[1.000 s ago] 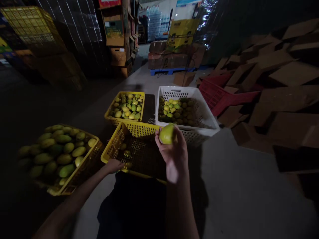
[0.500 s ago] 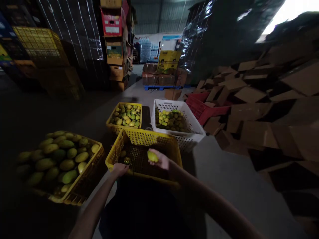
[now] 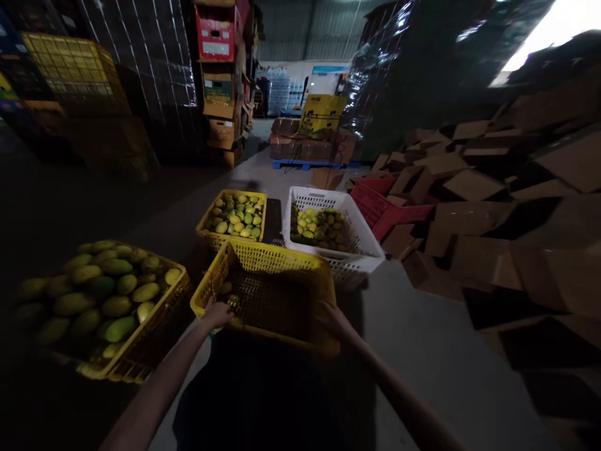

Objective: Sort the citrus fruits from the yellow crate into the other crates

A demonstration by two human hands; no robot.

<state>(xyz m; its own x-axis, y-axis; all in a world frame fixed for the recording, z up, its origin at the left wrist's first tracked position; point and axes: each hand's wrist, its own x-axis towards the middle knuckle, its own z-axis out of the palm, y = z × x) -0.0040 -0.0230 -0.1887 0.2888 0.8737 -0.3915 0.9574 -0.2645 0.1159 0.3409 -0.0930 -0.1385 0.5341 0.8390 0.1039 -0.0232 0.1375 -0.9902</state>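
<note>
Directly before me is a yellow plastic crate (image 3: 263, 252), with a couple of mangoes (image 3: 226, 288) in its dark left end. My left hand (image 3: 218, 313) is closed over the crate's near-left rim. On the right side, my right hand (image 3: 332, 316) grips the rim, its fingers partly lost in shadow; no mango shows in it. To the left stands another yellow crate (image 3: 162, 313), heaped with large green-yellow mangoes (image 3: 117, 305). Beyond the middle crate are a smaller yellow crate (image 3: 203, 230) of mangoes and a white crate (image 3: 366, 241) partly filled with mangoes.
Flattened and open cardboard boxes (image 3: 469, 219) pile up on the right, beside a red crate (image 3: 375, 207). A blue pallet (image 3: 305, 165) with boxes stands farther back. Stacked cartons (image 3: 220, 94) rise behind, left of centre.
My right hand held a yellow mango above the middle crate; now it is without it and has moved right onto the rim. My left hand stays on the near-left rim.
</note>
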